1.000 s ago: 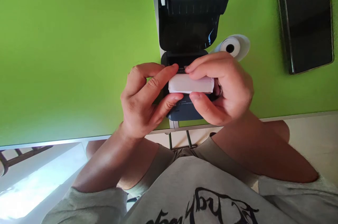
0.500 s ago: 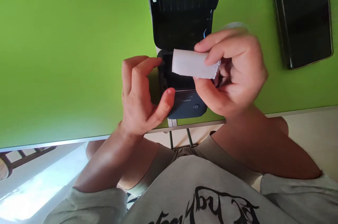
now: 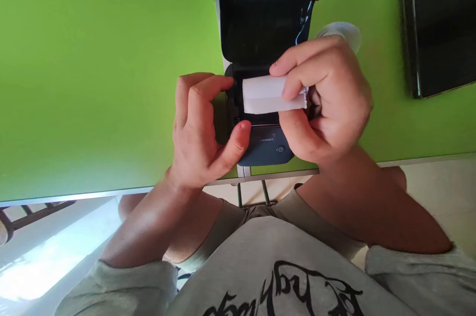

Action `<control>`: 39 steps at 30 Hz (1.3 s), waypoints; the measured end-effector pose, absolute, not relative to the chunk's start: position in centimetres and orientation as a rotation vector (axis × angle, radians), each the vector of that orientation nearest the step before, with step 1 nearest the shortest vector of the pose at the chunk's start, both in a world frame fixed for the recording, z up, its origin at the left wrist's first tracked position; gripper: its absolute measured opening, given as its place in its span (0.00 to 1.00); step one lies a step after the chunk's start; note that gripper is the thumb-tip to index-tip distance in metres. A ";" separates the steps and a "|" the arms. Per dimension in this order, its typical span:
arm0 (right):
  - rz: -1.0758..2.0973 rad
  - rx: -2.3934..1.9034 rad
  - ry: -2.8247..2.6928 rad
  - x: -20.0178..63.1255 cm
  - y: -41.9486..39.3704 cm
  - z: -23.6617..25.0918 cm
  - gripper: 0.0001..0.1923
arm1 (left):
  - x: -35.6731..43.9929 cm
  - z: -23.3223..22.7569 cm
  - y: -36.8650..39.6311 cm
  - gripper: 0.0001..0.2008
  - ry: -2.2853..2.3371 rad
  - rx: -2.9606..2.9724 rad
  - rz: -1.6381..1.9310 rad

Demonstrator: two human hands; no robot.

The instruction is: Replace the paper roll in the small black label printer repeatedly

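Note:
A small dark printer (image 3: pixel 266 150) sits at the near edge of the green table, its lid (image 3: pixel 266 13) swung up and open. My right hand (image 3: pixel 327 102) grips a white paper roll (image 3: pixel 262 94) just above the printer's open bay, a loose flap of paper hanging from the roll. My left hand (image 3: pixel 203 132) holds the printer's left side, thumb on its front panel and fingers curled at the bay's edge.
A second white paper roll (image 3: pixel 344 32) lies behind my right hand. A black tablet-like device (image 3: pixel 439 23) lies at the far right of the green table (image 3: pixel 92 68). The table's near edge runs just in front of the printer.
My right hand lifted the roll off the printer, then lowered it back toward the open bay. My left hand let go of the roll and moved to the printer's side.

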State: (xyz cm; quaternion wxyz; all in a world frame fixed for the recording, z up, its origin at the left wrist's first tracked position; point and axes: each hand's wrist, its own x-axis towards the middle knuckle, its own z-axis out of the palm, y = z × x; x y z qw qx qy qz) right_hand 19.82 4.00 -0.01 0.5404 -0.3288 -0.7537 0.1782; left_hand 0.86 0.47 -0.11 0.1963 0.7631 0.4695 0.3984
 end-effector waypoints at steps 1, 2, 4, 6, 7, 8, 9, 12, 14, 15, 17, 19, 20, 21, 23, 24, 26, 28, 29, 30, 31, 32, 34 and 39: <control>0.417 -0.786 -1.790 19.8 4.0 0.0 0.04 | 0.8 -0.1 0.5 0.18 1.313 2.133 1.114; 0.416 -0.800 -1.789 19.8 4.0 0.0 0.04 | 0.8 -0.1 0.5 0.18 1.312 2.127 1.110; 0.446 -0.842 -1.795 19.7 4.0 0.1 0.04 | 0.8 -0.2 0.5 0.18 1.310 2.110 1.108; 0.486 -0.848 -1.803 19.8 3.9 0.1 0.04 | 0.8 -0.2 0.4 0.18 1.309 2.095 1.117; 0.508 -0.830 -1.809 19.8 3.9 0.1 0.03 | 0.8 -0.2 0.4 0.18 1.310 2.088 1.119; 0.531 -0.811 -1.810 19.8 3.9 0.1 0.03 | 0.9 -0.2 0.4 0.18 1.312 2.083 1.120; 0.547 -0.793 -1.810 19.9 3.9 0.1 0.03 | 0.9 -0.2 0.4 0.18 1.311 2.082 1.122; 0.579 -0.790 -1.813 20.1 3.9 0.0 0.03 | 0.8 -0.2 0.5 0.18 1.307 2.094 1.119; 0.597 -0.800 -1.802 20.1 4.0 -0.1 0.03 | 0.8 -0.3 0.5 0.18 1.307 2.094 1.119; 0.607 -0.791 -1.789 20.1 3.9 -0.1 0.03 | 0.8 -0.3 0.5 0.18 1.307 2.094 1.120; 0.643 -0.768 -1.727 20.0 3.9 -0.2 0.03 | 0.8 -0.3 0.4 0.18 1.306 2.090 1.124; 0.676 -0.742 -1.664 19.8 3.9 -0.3 0.03 | 0.8 -0.4 0.4 0.19 1.310 2.085 1.127; 0.686 -0.728 -1.639 19.7 3.9 -0.3 0.03 | 0.9 -0.4 0.5 0.19 1.320 2.079 1.129; 0.693 -0.714 -1.617 19.7 3.9 -0.3 0.04 | 0.9 -0.4 0.5 0.19 1.324 2.075 1.133; 0.690 -0.684 -1.611 19.7 3.9 -0.4 0.06 | 0.8 -0.3 0.6 0.20 1.309 2.094 1.138; 0.688 -0.668 -1.619 19.7 3.8 -0.4 0.06 | 0.8 -0.2 0.6 0.20 1.294 2.119 1.131; 0.691 -0.644 -1.658 19.8 3.8 -0.4 0.06 | 0.8 -0.1 0.6 0.19 1.268 2.181 1.107; 0.682 -0.629 -1.702 20.0 3.8 -0.4 0.07 | 0.7 0.0 0.6 0.16 1.283 2.223 1.097; 0.680 -0.637 -1.715 20.0 3.7 -0.3 0.07 | 0.7 0.0 0.6 0.15 1.290 2.233 1.110; 0.684 -0.651 -1.733 20.1 3.7 -0.3 0.07 | 0.8 -0.1 0.6 0.14 1.294 2.238 1.127; 0.685 -0.666 -1.742 20.1 3.6 -0.2 0.06 | 0.8 -0.1 0.6 0.14 1.293 2.241 1.147; 0.682 -0.684 -1.754 20.1 3.6 -0.1 0.05 | 0.8 -0.2 0.6 0.14 1.291 2.239 1.164; 0.652 -0.697 -1.771 20.1 3.5 0.0 0.05 | 0.7 -0.3 0.6 0.14 1.288 2.245 1.176; 0.599 -0.764 -1.871 20.3 3.5 0.4 0.07 | 0.6 -0.3 0.7 0.15 1.261 2.300 1.197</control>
